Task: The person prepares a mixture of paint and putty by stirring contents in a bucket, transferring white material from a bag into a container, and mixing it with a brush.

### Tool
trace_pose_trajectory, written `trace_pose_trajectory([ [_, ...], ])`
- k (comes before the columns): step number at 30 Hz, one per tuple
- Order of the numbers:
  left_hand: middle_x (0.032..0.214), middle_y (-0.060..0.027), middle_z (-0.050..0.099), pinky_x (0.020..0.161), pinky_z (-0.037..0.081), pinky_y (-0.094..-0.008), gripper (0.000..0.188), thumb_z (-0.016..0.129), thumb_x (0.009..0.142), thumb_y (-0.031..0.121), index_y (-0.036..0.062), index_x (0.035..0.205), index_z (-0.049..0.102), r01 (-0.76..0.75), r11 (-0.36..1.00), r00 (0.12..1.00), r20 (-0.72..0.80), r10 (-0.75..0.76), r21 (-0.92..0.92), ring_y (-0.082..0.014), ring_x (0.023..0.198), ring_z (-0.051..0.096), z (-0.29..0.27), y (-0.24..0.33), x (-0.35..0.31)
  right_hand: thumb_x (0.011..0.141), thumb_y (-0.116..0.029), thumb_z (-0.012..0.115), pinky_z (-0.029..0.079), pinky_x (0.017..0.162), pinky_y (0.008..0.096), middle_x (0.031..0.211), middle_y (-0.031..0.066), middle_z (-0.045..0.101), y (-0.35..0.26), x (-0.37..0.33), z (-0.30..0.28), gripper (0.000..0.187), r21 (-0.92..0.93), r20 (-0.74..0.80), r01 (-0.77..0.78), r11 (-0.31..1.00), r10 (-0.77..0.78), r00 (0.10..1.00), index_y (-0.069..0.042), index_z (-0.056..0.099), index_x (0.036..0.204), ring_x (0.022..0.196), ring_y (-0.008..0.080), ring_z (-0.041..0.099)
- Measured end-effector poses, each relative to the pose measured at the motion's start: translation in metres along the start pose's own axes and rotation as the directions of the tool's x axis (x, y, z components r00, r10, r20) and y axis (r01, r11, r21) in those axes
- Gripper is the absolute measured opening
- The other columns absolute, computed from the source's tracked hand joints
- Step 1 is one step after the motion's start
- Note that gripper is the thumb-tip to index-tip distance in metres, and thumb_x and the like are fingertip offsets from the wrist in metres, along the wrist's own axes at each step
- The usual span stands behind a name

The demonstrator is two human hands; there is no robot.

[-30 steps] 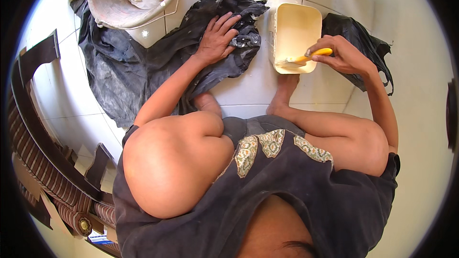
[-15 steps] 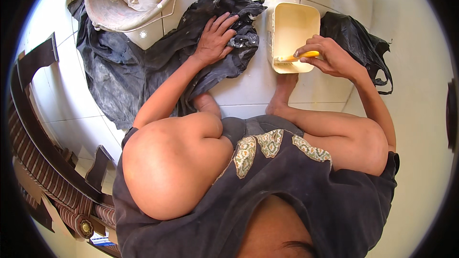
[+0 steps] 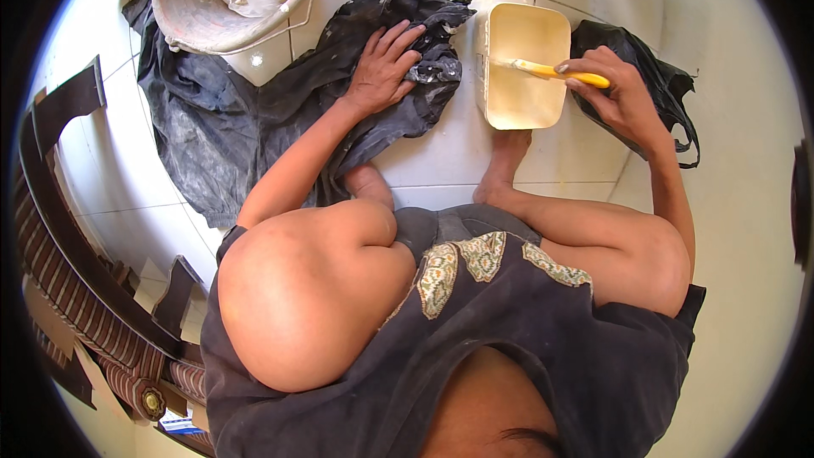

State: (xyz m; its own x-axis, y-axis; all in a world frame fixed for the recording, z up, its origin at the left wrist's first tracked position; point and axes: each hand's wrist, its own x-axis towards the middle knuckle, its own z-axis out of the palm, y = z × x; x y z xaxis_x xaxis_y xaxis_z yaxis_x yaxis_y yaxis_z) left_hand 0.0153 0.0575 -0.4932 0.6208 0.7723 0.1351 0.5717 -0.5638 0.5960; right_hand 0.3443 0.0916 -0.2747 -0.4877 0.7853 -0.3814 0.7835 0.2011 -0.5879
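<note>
Fingers (image 3: 588, 64) gripping brush (image 3: 538, 70), yellow-handled, pale-tipped

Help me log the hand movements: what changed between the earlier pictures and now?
The right hand moved the yellow-handled tool from the near end of the cream tub toward its middle, away from the person. Nothing was let go. The left hand stays on the dark cloth.

No lettering, number, brand or sign can be read on anything here.
</note>
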Motion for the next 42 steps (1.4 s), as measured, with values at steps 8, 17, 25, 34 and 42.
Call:
trace_pose_trajectory([
  [8,0.151,-0.0056,0.037,0.115,0.027,-0.0512,0.042,0.077,0.069,0.019,0.0107,0.105,0.058,-0.004,1.000,1.000,-0.009,0.004,-0.004,-0.0292,0.143,0.029,0.001,0.000,0.000,0.087,-0.012,0.070,0.044,0.074,0.0371,0.086,0.0080,0.067,-0.013,-0.010,-0.022,0.017,0.085,0.249,-0.029,0.996,0.007,0.968,-0.006,0.071,0.103,0.083,0.0237,0.054],
  [17,0.150,-0.0061,0.038,0.115,0.026,-0.0511,0.039,0.076,0.071,0.020,0.0101,0.104,0.058,-0.014,1.000,0.999,-0.029,0.014,0.006,-0.0291,0.142,0.029,0.003,-0.001,0.000,0.086,-0.013,0.070,0.045,0.080,0.0416,0.085,0.0104,0.064,-0.003,-0.002,0.010,0.021,0.104,0.300,0.036,0.994,-0.066,0.952,-0.007,0.071,0.105,0.088,0.0302,0.056],
  [25,0.151,-0.0058,0.037,0.115,0.026,-0.0510,0.039,0.076,0.071,0.020,0.0104,0.105,0.059,0.003,1.000,1.000,0.001,-0.003,0.003,-0.0290,0.143,0.029,0.000,0.000,0.001,0.086,-0.011,0.070,0.045,0.077,0.0370,0.089,0.0084,0.068,0.023,-0.001,0.005,0.019,0.090,0.157,-0.023,0.996,0.008,0.988,-0.006,0.071,0.104,0.085,0.0258,0.055],
  [34,0.151,-0.0064,0.037,0.114,0.027,-0.0511,0.041,0.076,0.069,0.019,0.0099,0.105,0.058,-0.002,1.000,1.000,-0.008,0.002,-0.008,-0.0294,0.143,0.029,0.001,0.000,0.000,0.085,-0.012,0.071,0.041,0.071,0.0361,0.079,0.0070,0.061,0.003,-0.011,-0.011,0.017,0.068,0.271,-0.046,0.997,0.025,0.962,-0.005,0.071,0.102,0.079,0.0241,0.049],
  [42,0.150,-0.0085,0.037,0.114,0.026,-0.0513,0.041,0.075,0.069,0.016,0.0081,0.105,0.057,-0.014,1.000,1.000,-0.013,0.014,-0.022,-0.0313,0.143,0.029,0.001,0.000,0.000,0.085,-0.011,0.070,0.046,0.077,0.0410,0.082,0.0092,0.060,0.009,0.001,0.029,0.019,0.065,0.227,0.067,0.996,-0.081,0.970,-0.008,0.070,0.103,0.085,0.0288,0.055],
])
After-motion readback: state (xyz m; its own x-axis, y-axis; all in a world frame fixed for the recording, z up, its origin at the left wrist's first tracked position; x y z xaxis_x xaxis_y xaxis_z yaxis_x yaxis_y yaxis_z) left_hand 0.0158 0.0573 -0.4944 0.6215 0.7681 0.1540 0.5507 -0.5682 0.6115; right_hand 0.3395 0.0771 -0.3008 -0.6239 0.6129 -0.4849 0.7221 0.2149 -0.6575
